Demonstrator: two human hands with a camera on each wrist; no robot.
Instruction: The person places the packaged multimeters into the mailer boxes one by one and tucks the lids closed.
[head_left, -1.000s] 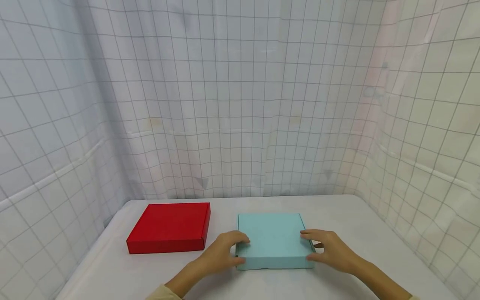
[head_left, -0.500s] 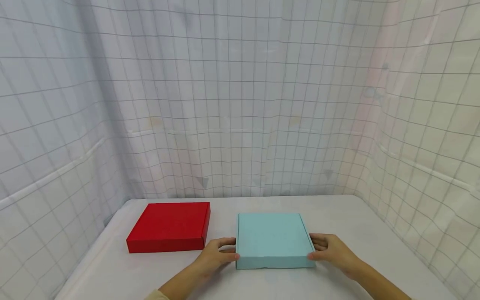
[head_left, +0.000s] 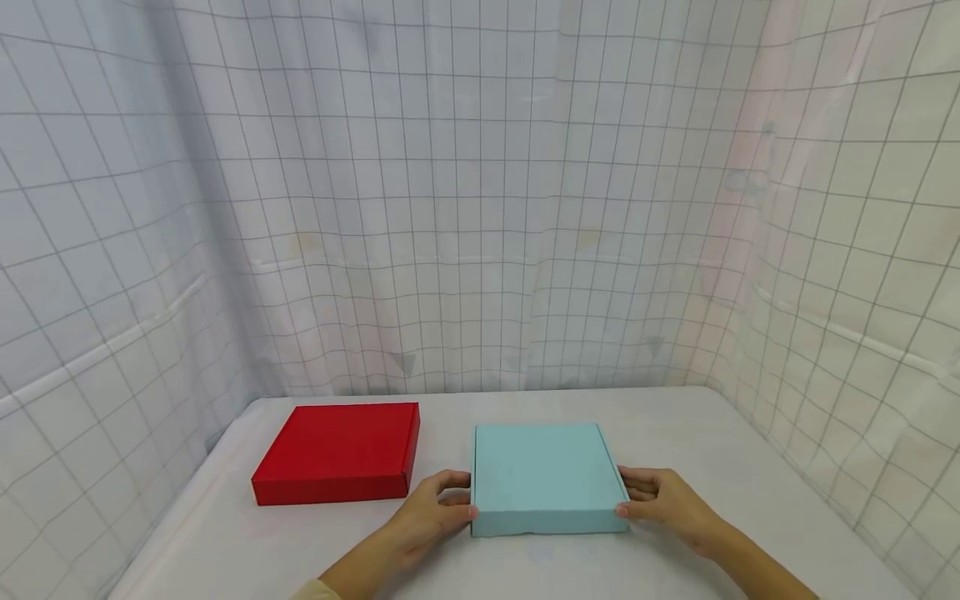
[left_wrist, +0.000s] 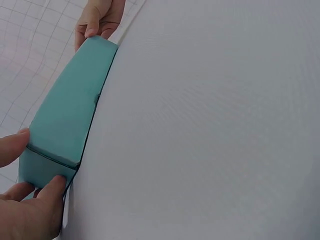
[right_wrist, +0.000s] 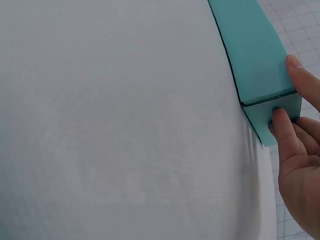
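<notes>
A flat, closed light blue cardboard box (head_left: 546, 468) lies on the white table in the head view. My left hand (head_left: 427, 510) holds its near left corner, thumb at the front edge and fingers against the left side. At the opposite corner my right hand (head_left: 667, 506) grips in the same way, its fingers along the right side. In the left wrist view, fingertips of the left hand (left_wrist: 32, 210) touch the end wall of the box (left_wrist: 70, 100). The right wrist view has the right hand (right_wrist: 300, 170) with its index fingertip on the other end wall.
A flat red box (head_left: 337, 450), also closed, lies to the left of the blue one with a gap between them. White grid-patterned curtains (head_left: 480, 208) enclose the white-covered table (head_left: 540, 575) at the back and on both sides.
A second ago the hands reached over the box's top at both sides. They have since come down to its sides and corners. The box has hardly moved.
</notes>
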